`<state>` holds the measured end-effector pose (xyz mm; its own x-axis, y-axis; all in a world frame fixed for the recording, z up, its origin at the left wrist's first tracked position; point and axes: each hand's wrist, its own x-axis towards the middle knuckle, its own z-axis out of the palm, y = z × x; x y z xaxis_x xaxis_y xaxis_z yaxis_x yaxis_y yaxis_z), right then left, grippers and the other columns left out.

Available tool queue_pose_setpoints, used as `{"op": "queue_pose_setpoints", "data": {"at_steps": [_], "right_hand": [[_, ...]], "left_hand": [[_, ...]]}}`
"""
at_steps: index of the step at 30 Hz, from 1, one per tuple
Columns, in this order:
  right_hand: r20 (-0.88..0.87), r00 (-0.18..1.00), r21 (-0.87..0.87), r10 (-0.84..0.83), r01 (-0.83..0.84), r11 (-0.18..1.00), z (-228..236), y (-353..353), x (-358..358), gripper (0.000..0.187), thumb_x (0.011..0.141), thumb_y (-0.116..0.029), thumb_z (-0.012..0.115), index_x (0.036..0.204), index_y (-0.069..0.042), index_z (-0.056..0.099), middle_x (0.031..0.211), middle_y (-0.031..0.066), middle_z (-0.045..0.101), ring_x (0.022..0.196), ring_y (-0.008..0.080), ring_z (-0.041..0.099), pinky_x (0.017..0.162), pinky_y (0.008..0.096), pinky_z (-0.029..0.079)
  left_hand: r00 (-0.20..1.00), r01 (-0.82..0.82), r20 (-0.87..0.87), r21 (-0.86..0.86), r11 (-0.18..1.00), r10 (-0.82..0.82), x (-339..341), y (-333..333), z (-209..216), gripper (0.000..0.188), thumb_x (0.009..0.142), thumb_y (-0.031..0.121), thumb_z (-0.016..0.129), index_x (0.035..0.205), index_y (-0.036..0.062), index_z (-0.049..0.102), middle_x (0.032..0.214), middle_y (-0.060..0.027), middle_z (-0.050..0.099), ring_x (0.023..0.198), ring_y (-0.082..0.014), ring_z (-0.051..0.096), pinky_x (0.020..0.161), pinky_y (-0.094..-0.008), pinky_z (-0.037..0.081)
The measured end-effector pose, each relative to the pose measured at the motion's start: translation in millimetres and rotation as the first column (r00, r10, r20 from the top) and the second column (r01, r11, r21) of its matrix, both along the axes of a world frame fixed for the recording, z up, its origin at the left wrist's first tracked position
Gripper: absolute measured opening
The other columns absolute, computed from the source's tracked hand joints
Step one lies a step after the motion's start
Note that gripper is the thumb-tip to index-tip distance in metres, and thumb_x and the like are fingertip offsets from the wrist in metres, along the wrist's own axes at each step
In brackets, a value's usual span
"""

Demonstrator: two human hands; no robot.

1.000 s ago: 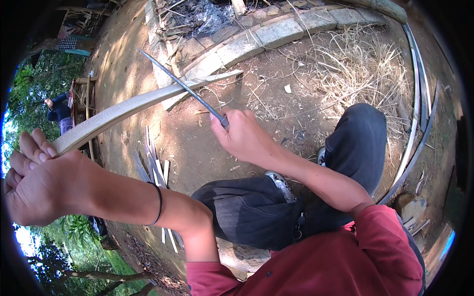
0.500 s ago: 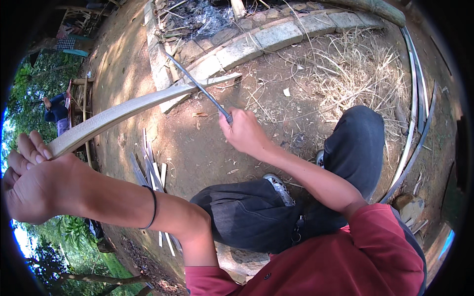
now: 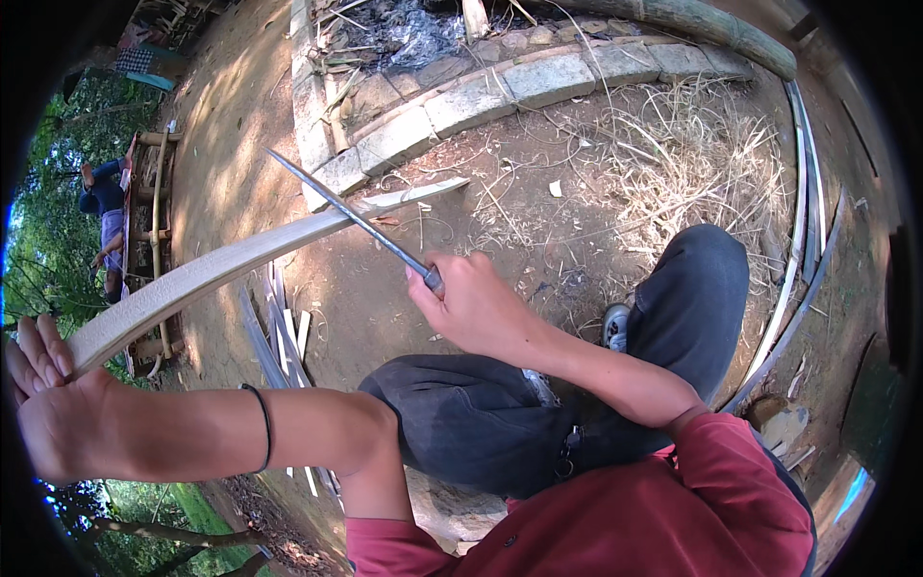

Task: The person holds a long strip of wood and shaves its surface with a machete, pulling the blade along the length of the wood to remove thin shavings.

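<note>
Far out at the left, my left hand (image 3: 58, 404) is closed around the near end of a long, pale, slightly curved strip of split wood or bamboo (image 3: 212, 267). The strip slants up toward the middle and narrows to a thin, whittled-looking far end. In my right hand (image 3: 476, 303) is the handle of a long, narrow knife (image 3: 351, 213), its dark blade pointing up and left. The blade crosses over the strip near its tapered part, seemingly touching it. My fingers hide most of the knife's handle.
Pale strips (image 3: 279, 332) lie on the ground at the left, and long strips (image 3: 796, 231) at the right. A curved stone border (image 3: 548, 82) rings ash (image 3: 423, 38) ahead. Dry fibre shavings (image 3: 702, 163) lie before my knee. Another person (image 3: 111, 207) is at the far left.
My left hand and the strip's near end have moved lower. My right hand has drawn the knife down and left, nearer to me along the strip.
</note>
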<state>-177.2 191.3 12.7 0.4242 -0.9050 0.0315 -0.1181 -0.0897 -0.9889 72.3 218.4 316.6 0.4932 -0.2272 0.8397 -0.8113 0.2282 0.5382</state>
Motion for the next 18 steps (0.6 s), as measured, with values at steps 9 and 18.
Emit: {"op": "queue_pose_setpoints", "data": {"at_steps": [9, 18], "right_hand": [[0.049, 0.995, 0.068, 0.082, -0.085, 0.994, 19, -5, -7, 0.034, 0.094, -0.021, 0.055, 0.078, 0.009, 0.061, 0.051, 0.0203, 0.054, 0.044, 0.0318, 0.057, 0.048, 0.0416, 0.043], [-0.173, 0.974, 0.274, 0.15, -0.098, 0.957, -19, -29, 3, 0.032, 0.093, -0.02, 0.055, 0.08, 0.008, 0.062, 0.051, 0.0226, 0.052, 0.047, 0.0368, 0.057, 0.052, 0.0447, 0.044]], "left_hand": [[0.994, 0.012, -0.108, -0.031, 0.999, -0.015, -28, 84, -167, 0.053, 0.098, 0.026, 0.025, 0.109, -0.0232, 0.041, 0.105, -0.0363, 0.055, 0.082, -0.0402, 0.066, 0.074, -0.0452, 0.062], [0.998, 0.011, -0.067, -0.05, 0.999, -0.014, -36, 83, -163, 0.054, 0.097, 0.026, 0.025, 0.109, -0.0237, 0.041, 0.106, -0.0366, 0.055, 0.084, -0.0407, 0.066, 0.075, -0.0453, 0.062]]}}
